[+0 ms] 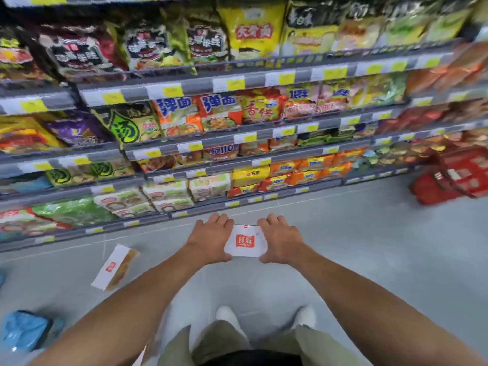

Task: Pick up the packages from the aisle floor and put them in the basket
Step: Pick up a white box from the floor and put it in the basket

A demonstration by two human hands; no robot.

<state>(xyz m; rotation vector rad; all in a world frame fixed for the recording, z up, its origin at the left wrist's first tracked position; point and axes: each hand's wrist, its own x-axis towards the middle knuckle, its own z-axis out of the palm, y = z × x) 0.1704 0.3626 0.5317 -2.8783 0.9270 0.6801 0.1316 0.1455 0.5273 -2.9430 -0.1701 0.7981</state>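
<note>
At the near left edge I see a crumpled blue packet on the floor, too blurred to read; I judge it may be one more to collect. Further right lies a white packet flat on the floor, its long axis running from near-left to far-right, red logo facing up. It sits to the left of my hands and a little nearer, so the left hand would be the closer one for it.

My left hand and right hand each grip one end of the held packet, fingers curled over its far edge, thumbs at its near edge. Its long axis runs left to right between the hands, and its logo reads upright towards me. I cannot tell whether it is off the floor yet.

The red basket stands at the far right by the foot of the shelves, well apart from both hands, nearer the right one. The carry, I judge, must go rightward and away from me.
</note>
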